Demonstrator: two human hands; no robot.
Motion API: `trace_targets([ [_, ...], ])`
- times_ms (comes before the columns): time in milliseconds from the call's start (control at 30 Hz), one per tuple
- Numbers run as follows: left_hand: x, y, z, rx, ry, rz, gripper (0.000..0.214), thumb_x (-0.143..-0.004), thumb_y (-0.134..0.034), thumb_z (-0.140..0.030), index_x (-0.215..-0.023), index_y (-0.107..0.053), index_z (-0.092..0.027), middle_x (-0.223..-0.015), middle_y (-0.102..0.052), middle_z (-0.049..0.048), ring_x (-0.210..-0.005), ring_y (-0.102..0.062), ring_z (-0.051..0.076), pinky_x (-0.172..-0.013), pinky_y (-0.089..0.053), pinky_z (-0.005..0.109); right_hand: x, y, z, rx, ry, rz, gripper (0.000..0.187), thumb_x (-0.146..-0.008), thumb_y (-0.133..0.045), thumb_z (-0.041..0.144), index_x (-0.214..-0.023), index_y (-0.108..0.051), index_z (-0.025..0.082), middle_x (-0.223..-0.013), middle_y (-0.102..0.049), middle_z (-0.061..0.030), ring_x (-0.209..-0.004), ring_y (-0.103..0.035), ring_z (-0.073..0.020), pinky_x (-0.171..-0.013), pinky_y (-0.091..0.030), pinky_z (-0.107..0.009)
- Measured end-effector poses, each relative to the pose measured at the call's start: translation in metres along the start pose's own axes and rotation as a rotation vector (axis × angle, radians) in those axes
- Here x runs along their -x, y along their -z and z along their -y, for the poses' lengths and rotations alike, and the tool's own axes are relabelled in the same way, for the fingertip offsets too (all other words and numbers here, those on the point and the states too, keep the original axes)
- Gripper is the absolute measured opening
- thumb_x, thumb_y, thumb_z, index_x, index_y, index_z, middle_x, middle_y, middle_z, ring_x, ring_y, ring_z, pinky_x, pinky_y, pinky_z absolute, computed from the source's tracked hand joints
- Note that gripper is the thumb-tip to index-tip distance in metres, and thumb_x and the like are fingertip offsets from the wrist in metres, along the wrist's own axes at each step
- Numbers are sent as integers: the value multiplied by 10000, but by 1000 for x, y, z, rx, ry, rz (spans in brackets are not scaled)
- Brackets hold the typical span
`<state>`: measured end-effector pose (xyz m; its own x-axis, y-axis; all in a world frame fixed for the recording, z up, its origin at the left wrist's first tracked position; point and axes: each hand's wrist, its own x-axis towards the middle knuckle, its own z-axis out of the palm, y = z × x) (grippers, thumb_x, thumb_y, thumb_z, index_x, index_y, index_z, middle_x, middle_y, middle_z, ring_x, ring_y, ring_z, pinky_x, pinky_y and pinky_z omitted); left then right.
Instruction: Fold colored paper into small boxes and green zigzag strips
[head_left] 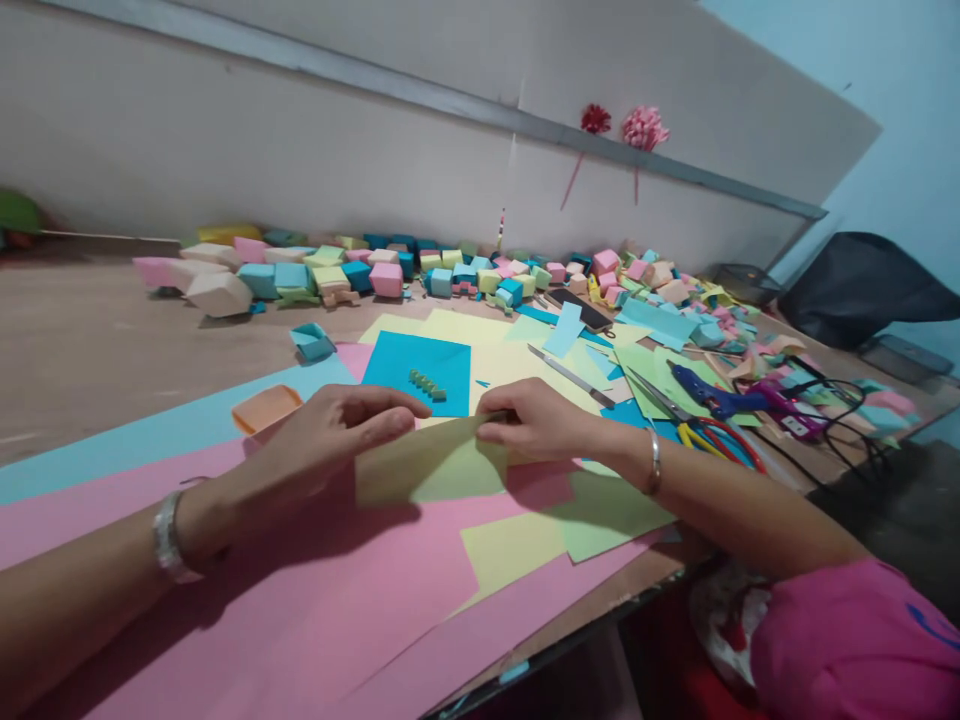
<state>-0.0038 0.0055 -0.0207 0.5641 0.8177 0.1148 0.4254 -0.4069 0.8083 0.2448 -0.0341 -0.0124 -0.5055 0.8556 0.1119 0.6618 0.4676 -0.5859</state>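
Observation:
Both my hands hold one light green sheet of paper (431, 462) above the pink sheets near the table's front. My left hand (330, 432) pinches its upper left edge, fingers pressed together along the fold. My right hand (534, 420) pinches the upper right corner. The sheet stands tilted up toward me. Just behind it lies a blue paper square (420, 365) with a small folded green strip (427, 384) on it. A silver bracelet sits on each wrist.
Large pink sheets (300, 610) and a light blue sheet cover the near table. Yellow and green sheets (570, 530) lie at right. Scissors (701, 430), a blue glue gun (712, 398), a metal ruler (570, 376), an orange lid (266, 408) and several folded paper cubes (386, 275) lie behind.

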Motion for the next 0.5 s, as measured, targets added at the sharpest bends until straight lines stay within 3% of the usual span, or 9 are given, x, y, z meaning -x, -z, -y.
trace_targets([
  [167,-1,-8,1,-117,106,-64,337,-776,-640,-506,-890,-761,-212,-553,-644,11,-463,-541,143,-413,-374,218,5,-12,-18,42,-77,-77,203,-807,-522,165,-610,-482,185,-593,-468,35,-571,-392,-97,-571,-279,-257],
  [233,-2,-11,5,-188,55,-134,256,-771,-645,-450,-769,-739,-211,-596,-677,13,-509,-565,145,-439,-391,213,4,-16,-21,63,-46,-76,207,-814,-518,168,-610,-491,184,-606,-489,27,-577,-404,-101,-575,-285,-259],
  [333,-3,-13,11,-309,-50,-186,227,-790,-623,-422,-744,-712,-218,-631,-686,6,-553,-577,148,-483,-414,220,1,-18,-26,79,-1,-93,182,-839,-528,181,-659,-559,178,-681,-569,2,-628,-463,-113,-608,-322,-261],
  [500,-2,-13,11,-516,-231,-163,210,-834,-569,-324,-707,-680,-199,-745,-676,30,-677,-589,165,-587,-423,255,0,-16,-35,114,1,-177,108,-849,-592,156,-772,-667,169,-826,-623,-48,-766,-530,-149,-651,-367,-274],
])
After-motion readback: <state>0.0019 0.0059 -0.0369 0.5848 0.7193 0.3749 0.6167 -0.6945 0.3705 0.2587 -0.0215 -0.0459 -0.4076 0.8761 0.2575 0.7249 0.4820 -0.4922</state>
